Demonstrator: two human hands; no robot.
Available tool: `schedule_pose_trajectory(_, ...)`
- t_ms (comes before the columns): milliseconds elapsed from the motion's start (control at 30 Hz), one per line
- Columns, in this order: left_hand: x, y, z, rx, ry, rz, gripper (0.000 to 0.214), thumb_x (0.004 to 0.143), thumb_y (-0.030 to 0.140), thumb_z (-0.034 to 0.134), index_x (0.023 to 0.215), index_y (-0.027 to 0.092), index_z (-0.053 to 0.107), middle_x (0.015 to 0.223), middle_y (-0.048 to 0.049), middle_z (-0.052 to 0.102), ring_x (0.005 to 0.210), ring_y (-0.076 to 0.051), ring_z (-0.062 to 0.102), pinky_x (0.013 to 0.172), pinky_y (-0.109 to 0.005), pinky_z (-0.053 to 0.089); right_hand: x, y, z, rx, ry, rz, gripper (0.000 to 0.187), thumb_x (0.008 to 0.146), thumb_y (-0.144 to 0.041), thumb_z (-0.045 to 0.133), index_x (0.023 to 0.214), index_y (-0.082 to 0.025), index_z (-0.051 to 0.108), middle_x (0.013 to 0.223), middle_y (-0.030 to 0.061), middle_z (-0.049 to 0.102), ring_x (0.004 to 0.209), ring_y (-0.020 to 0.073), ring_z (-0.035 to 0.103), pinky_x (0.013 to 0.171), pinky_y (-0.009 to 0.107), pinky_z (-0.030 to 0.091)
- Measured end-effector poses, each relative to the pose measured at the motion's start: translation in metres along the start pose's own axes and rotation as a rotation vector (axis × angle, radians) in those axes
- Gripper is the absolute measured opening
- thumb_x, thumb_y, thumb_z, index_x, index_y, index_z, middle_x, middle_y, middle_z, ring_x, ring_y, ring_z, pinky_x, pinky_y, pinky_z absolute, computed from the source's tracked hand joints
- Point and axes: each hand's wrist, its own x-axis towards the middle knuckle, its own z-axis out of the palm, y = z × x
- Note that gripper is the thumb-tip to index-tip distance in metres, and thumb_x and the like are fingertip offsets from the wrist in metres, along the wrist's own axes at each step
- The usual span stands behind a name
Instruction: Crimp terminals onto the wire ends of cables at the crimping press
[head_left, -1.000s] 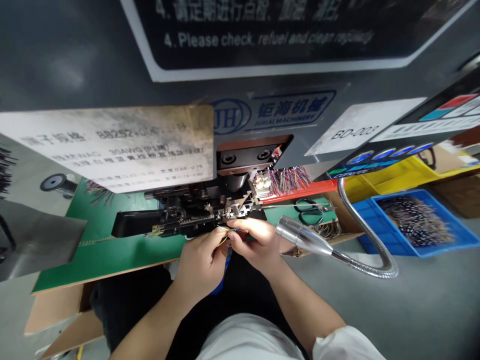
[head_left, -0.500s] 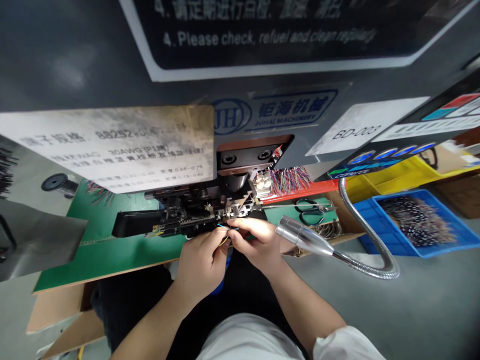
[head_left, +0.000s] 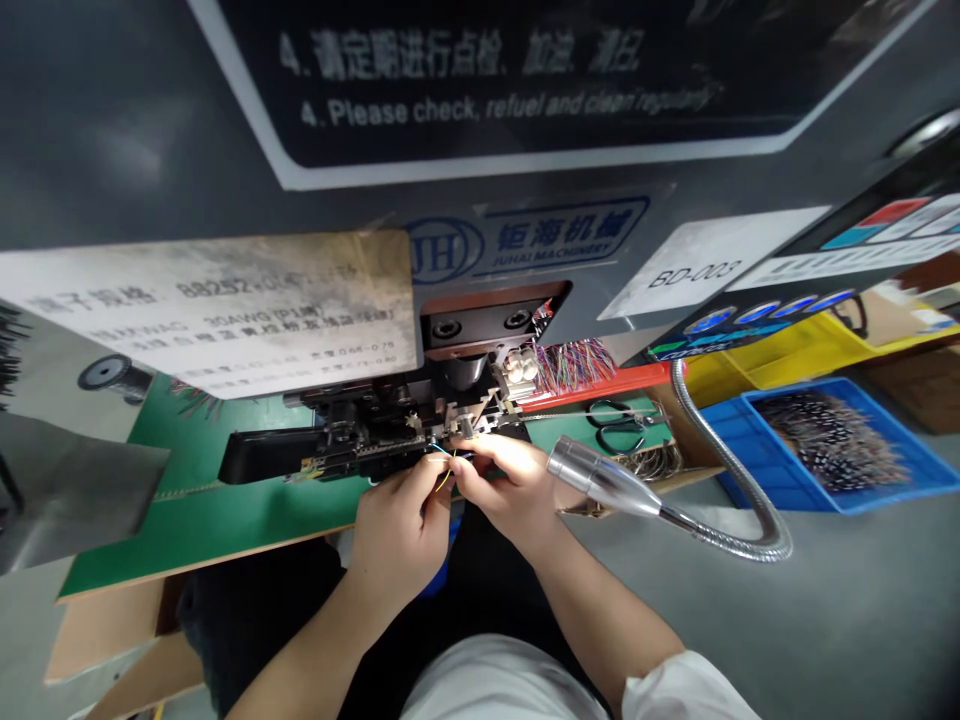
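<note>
My left hand [head_left: 401, 525] and my right hand [head_left: 504, 490] meet just in front of the black crimping head [head_left: 375, 432] of a Juhai terminal machine. Thin wires [head_left: 444, 465], blue and yellow, run between my fingers. Both hands pinch these wires, and the fingers hide part of them. A strip of metal terminals [head_left: 330, 465] feeds along the machine's black guide to the left. My right fingertips are almost at the metal parts of the crimping head.
A silver gooseneck lamp [head_left: 604, 477] stands right of my right hand. Beyond it are a bunch of multicoloured wires [head_left: 574, 365], black-handled scissors [head_left: 615, 425], a green mat [head_left: 225, 505], a blue tray [head_left: 829, 450] of wire bundles and a yellow tray [head_left: 780, 365].
The whole scene has shifted slightly down and left in view, from my head moving. My hands stay at the crimping head, still pinching the wires.
</note>
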Motion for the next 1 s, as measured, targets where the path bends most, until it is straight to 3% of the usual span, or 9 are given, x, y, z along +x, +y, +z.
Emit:
schedule_pose_trajectory(100, -0.001, 0.000, 0.000, 0.017, 0.004, -0.030, 0.019, 0.094, 0.019, 0.052, 0.107, 0.025, 0.064, 0.096, -0.0005, 0.077, 0.085, -0.020, 0.073, 0.070, -0.026, 0.050, 0.000, -0.001, 0.001, -0.004, -0.006, 0.005, 0.016, 0.085, -0.019, 0.070, 0.101, -0.020, 0.072, 0.081, 0.0042, 0.074, 0.059, 0.0148, 0.065, 0.056, 0.026, 0.056)
schedule_pose_trajectory(267, -0.002, 0.000, 0.000, 0.056, -0.005, -0.006, 0.021, 0.093, 0.017, 0.051, 0.107, 0.024, 0.065, 0.091, -0.0016, 0.077, 0.080, -0.020, 0.072, 0.068, -0.027, 0.049, 0.000, -0.004, -0.001, 0.002, 0.007, 0.097, 0.008, 0.083, -0.022, 0.072, 0.089, -0.019, 0.068, 0.063, -0.0022, 0.061, 0.048, 0.0106, 0.052, 0.047, 0.024, 0.047)
schedule_pose_trajectory(433, -0.001, 0.002, -0.002, 0.044, -0.040, 0.025, 0.020, 0.091, 0.014, 0.051, 0.099, 0.024, 0.066, 0.085, -0.0015, 0.076, 0.077, -0.019, 0.071, 0.066, -0.025, 0.047, 0.002, -0.006, -0.004, 0.122, -0.105, 0.196, 0.012, 0.084, -0.024, 0.069, 0.095, -0.020, 0.067, 0.057, -0.0067, 0.050, 0.049, 0.0099, 0.049, 0.051, 0.023, 0.047)
schedule_pose_trajectory(633, 0.001, 0.004, -0.001, 0.084, -0.045, 0.035, 0.016, 0.091, 0.015, 0.051, 0.091, 0.023, 0.065, 0.076, -0.0003, 0.073, 0.070, -0.018, 0.069, 0.060, -0.025, 0.043, 0.005, -0.011, -0.006, 0.123, -0.092, 0.213, 0.004, 0.082, -0.017, 0.062, 0.080, -0.020, 0.064, 0.063, -0.0029, 0.055, 0.054, 0.0110, 0.053, 0.052, 0.023, 0.050)
schedule_pose_trajectory(800, 0.001, 0.004, -0.001, 0.051, -0.043, 0.020, 0.017, 0.093, 0.016, 0.051, 0.098, 0.024, 0.065, 0.080, 0.0000, 0.074, 0.072, -0.017, 0.070, 0.063, -0.024, 0.044, 0.003, -0.010, -0.004, 0.155, -0.068, 0.170, 0.010, 0.084, -0.017, 0.063, 0.091, -0.020, 0.070, 0.077, 0.0018, 0.070, 0.058, 0.0123, 0.061, 0.052, 0.023, 0.054)
schedule_pose_trajectory(1000, 0.000, 0.004, -0.001, 0.041, -0.012, -0.012, 0.018, 0.092, 0.017, 0.052, 0.104, 0.025, 0.064, 0.081, 0.0011, 0.075, 0.072, -0.018, 0.070, 0.063, -0.025, 0.046, 0.004, -0.007, -0.001, 0.161, -0.051, 0.178, 0.012, 0.085, -0.017, 0.065, 0.094, -0.019, 0.072, 0.065, -0.0018, 0.064, 0.051, 0.0106, 0.056, 0.050, 0.022, 0.052)
